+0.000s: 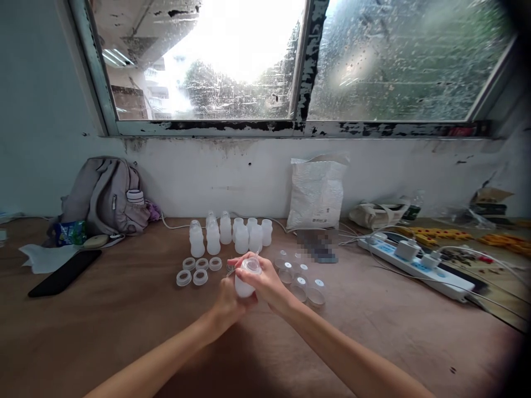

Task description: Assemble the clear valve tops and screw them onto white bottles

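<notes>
Both of my hands are closed around one white baby bottle (pixel 244 286), tilted toward me over the middle of the table. My left hand (pixel 233 301) wraps its lower body, while my right hand (pixel 267 282) grips it near the clear top. Behind my hands stand several capped baby bottles (pixel 213 239) and, to their right, several open bottles (pixel 241 240). White collar rings (pixel 200 277) lie flat to the left of my hands. Clear dome caps (pixel 316 296) stand close by on the right, partly hidden by my right hand.
A grey backpack (pixel 108 193) leans on the wall at the left, with a black phone (pixel 64 273) before it. At the back stands a white plastic mailer bag (pixel 317 193). On the right lies a white power strip (pixel 418 268) with cables, and yellow pieces (pixel 435 236) beyond it.
</notes>
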Action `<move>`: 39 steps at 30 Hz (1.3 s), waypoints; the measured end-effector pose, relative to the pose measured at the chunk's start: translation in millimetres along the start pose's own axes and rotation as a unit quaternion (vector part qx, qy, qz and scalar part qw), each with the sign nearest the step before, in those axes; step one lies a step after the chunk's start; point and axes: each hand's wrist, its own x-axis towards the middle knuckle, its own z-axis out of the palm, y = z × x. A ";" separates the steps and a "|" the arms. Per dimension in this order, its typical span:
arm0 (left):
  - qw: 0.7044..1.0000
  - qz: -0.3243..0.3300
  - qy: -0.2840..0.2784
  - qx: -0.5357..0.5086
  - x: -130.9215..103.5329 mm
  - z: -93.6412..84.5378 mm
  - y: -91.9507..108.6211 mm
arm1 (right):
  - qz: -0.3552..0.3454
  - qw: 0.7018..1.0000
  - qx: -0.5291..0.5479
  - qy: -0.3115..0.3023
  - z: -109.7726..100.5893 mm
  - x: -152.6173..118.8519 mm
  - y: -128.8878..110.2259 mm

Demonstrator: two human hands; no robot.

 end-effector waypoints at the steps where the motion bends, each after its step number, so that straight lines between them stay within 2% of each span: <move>1: 1.000 0.002 0.016 0.026 2.4 0.6 -2.7 | -0.003 1.000 0.001 0.017 0.5 2.9 4.0; 5: 0.994 0.012 0.045 0.099 10.5 0.1 -14.6 | 0.034 0.998 -0.026 0.036 -3.2 14.2 19.4; 7: 0.987 0.029 0.043 0.152 10.5 -2.6 -20.6 | 0.042 0.994 -0.097 0.023 -11.3 15.2 21.5; 9: 0.981 0.040 0.027 0.190 6.5 -7.7 -25.8 | 0.010 0.979 -0.204 0.000 -26.1 11.8 17.7; 12: 0.974 0.075 -0.010 0.216 -4.5 -19.6 -31.9 | -0.049 0.922 -0.380 -0.048 -60.1 1.1 5.0; 15: 0.962 0.157 -0.052 0.219 -13.9 -33.8 -36.8 | -0.039 0.839 -0.540 -0.062 -97.6 -11.1 -4.0; 17: 0.958 0.175 -0.070 0.215 -16.4 -41.5 -39.5 | -0.020 0.790 -0.610 -0.053 -116.7 -18.8 -2.8; 20: 0.962 0.158 -0.087 0.208 -15.1 -47.8 -41.6 | -0.003 0.736 -0.675 -0.050 -130.0 -28.7 7.0; 22: 0.965 0.142 -0.098 0.197 -13.0 -49.4 -41.1 | 0.005 0.717 -0.695 -0.053 -129.9 -31.7 13.7; 24: 0.970 0.123 -0.106 0.179 -11.2 -50.6 -39.6 | 0.011 0.725 -0.686 -0.063 -125.6 -30.0 17.8; 25: 0.974 0.111 -0.108 0.167 -10.6 -51.6 -38.7 | 0.007 0.742 -0.666 -0.068 -122.4 -27.2 19.3; 29: 0.987 0.060 -0.099 0.114 -9.0 -58.1 -37.4 | -0.052 0.851 -0.522 -0.027 -104.2 -9.9 31.5; 33: 0.996 0.004 -0.069 0.057 -5.9 -64.6 -39.4 | -0.067 0.922 -0.382 0.005 -82.7 -0.2 60.7; 36: 0.998 -0.045 -0.045 0.003 -2.5 -67.1 -39.0 | -0.035 0.960 -0.277 0.017 -72.7 -1.5 80.4; 39: 0.996 -0.070 -0.057 -0.007 0.6 -68.4 -36.7 | -0.014 0.979 -0.202 0.036 -71.2 -4.3 88.5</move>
